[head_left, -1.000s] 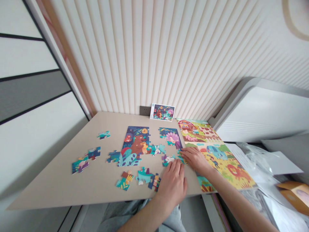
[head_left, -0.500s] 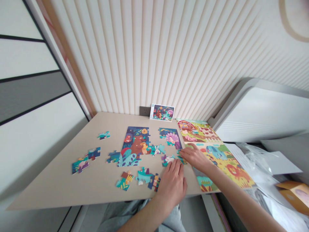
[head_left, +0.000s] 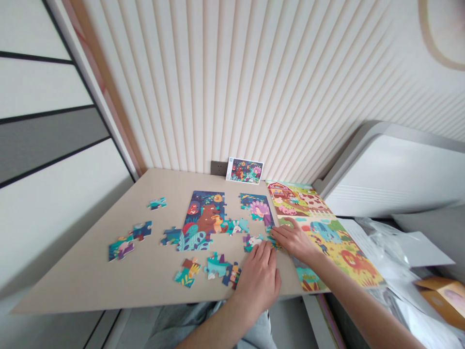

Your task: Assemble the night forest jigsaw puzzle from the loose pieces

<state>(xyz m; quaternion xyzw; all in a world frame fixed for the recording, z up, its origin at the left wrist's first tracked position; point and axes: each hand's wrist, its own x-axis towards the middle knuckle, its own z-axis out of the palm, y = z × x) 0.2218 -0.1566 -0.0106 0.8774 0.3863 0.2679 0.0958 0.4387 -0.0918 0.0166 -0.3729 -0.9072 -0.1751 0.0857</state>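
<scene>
My left hand (head_left: 259,271) lies palm down near the front of the table, fingers stretched out and thumb apart. Its fingertips touch a puzzle piece with a white animal (head_left: 255,239). Just right of it, my right hand (head_left: 295,240) has its fingers bent and closed on a teal and yellow puzzle piece (head_left: 276,242), partly covered; its thumb is hidden. Above both hands is a joined peacock section (head_left: 260,207). Left of that lies the larger joined bear section (head_left: 207,218), with a rabbit strip (head_left: 236,226) attached.
Loose pieces lie at the front (head_left: 188,272), beside my left hand (head_left: 217,265) and at the left (head_left: 121,247). A picture card (head_left: 245,170) leans on the wall by a socket (head_left: 218,168). Farm (head_left: 300,198) and animal (head_left: 337,247) puzzles cover the table's right side.
Both hands stay over the same pieces, with only slight finger movement. The view has shifted a little. The other puzzle sections keep their places.
</scene>
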